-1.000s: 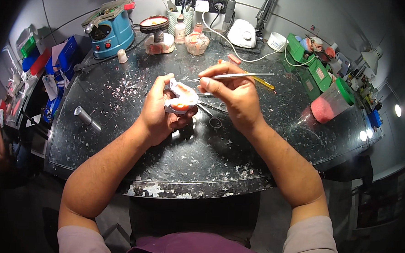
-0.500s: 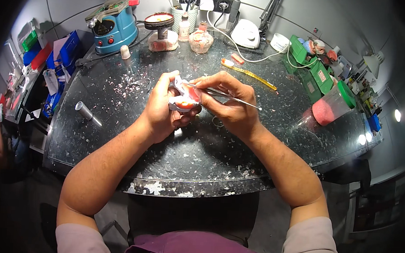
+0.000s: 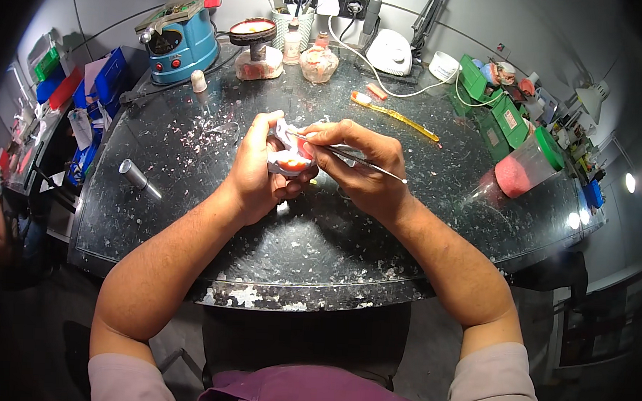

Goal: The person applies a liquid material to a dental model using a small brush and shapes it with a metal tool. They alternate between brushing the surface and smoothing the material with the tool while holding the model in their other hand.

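Above the middle of the bench, my left hand point(image 3: 249, 164) is closed around a small dental model point(image 3: 280, 169), white with red-orange and pink wax on it. Its underside is partly hidden by my fingers. My right hand point(image 3: 367, 153) pinches a thin metal dental carving tool point(image 3: 382, 170) like a pen. The tool's far end points out to the right, past my knuckles. Its working tip lies at the pink part of the model, though my fingers partly cover it, so exact contact is hard to make out.
Pinkish scraps point(image 3: 201, 132) litter the black bench point(image 3: 318, 251). A metal cylinder point(image 3: 139, 179) lies left; a yellow toothbrush point(image 3: 395, 116) lies beyond my right hand. Right stands a tilted green-lidded jar point(image 3: 524, 167) of pink powder. A blue machine point(image 3: 180, 51), burner stand point(image 3: 256, 52) and glass bottle point(image 3: 319, 61) line the back.
My right hand has shifted slightly, and the tool's outer end has dipped down and a little left. The left hand and the model stay nearly in place.
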The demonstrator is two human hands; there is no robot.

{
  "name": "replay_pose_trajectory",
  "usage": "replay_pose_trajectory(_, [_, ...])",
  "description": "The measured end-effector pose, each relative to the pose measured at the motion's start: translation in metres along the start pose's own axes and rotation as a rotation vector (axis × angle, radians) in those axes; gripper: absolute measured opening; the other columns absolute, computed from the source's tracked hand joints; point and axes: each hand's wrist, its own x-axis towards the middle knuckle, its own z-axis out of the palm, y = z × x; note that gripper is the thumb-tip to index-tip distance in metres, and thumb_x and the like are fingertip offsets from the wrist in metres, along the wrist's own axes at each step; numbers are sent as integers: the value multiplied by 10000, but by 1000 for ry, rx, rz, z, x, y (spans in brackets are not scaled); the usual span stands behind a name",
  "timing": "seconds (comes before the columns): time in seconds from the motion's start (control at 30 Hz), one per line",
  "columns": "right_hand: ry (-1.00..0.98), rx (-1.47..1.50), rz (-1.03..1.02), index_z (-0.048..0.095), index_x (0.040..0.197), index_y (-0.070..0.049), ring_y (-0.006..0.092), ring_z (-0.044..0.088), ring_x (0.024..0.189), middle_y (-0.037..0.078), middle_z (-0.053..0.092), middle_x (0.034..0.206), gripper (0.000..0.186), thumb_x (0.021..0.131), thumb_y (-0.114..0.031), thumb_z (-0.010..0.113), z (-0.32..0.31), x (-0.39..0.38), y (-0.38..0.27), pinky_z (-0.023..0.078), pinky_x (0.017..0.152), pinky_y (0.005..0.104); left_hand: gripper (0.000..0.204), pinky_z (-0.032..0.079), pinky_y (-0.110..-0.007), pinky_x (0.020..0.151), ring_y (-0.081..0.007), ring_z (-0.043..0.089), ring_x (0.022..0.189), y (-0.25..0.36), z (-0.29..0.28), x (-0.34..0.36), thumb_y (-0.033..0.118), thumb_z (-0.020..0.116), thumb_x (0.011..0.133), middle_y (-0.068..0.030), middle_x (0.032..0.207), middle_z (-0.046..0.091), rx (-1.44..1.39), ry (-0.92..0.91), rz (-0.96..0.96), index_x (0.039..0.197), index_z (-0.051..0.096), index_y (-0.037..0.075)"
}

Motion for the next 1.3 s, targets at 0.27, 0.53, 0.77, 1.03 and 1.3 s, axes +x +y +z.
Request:
replay_pose_trajectory(0.27, [-36, -31, 10, 666, 936, 4, 237, 749, 928, 152, 745, 955, 104, 873, -46, 732, -2, 1, -5, 583, 782, 315, 570, 301, -228, 353, -131, 449, 447, -1, 7, -2, 551, 302, 989, -58, 601, 529, -33, 59, 50, 821, 591, 89])
replay_pose_trajectory(0.53, [-78, 16, 33, 657, 931, 4, 232, 744, 944, 150, 743, 967, 99, 868, -30, 725, -5, 2, -8, 579, 802, 318, 546, 302, -225, 347, -126, 450, 447, -2, 3, -1, 540, 299, 995, -51, 603, 528, -38, 18, 61, 849, 584, 97])
replay_pose_trajectory(0.77, [-90, 2, 2, 652, 932, 6, 236, 743, 939, 152, 740, 973, 105, 858, -19, 723, -7, 3, -7, 579, 806, 321, 568, 311, -213, 364, -112, 476, 476, -3, -4, 3, 560, 281, 983, -60, 654, 570, -50, -24, 61, 920, 596, 91])
replay_pose_trajectory(1.03, [-104, -38, -7, 653, 933, 4, 238, 739, 920, 146, 736, 974, 103, 854, -13, 716, -8, 4, -9, 575, 800, 329, 526, 307, -216, 357, -105, 448, 453, -2, 0, 1, 538, 304, 989, -33, 627, 539, -60, -9, 75, 909, 572, 92])
replay_pose_trajectory(1.3, [-115, -40, -17, 656, 933, 2, 241, 737, 920, 144, 733, 968, 122, 833, -9, 725, -11, 4, -6, 576, 804, 330, 535, 298, -217, 355, -98, 419, 426, -2, 2, 1, 532, 293, 990, -28, 612, 530, -66, 11, 82, 898, 569, 82])
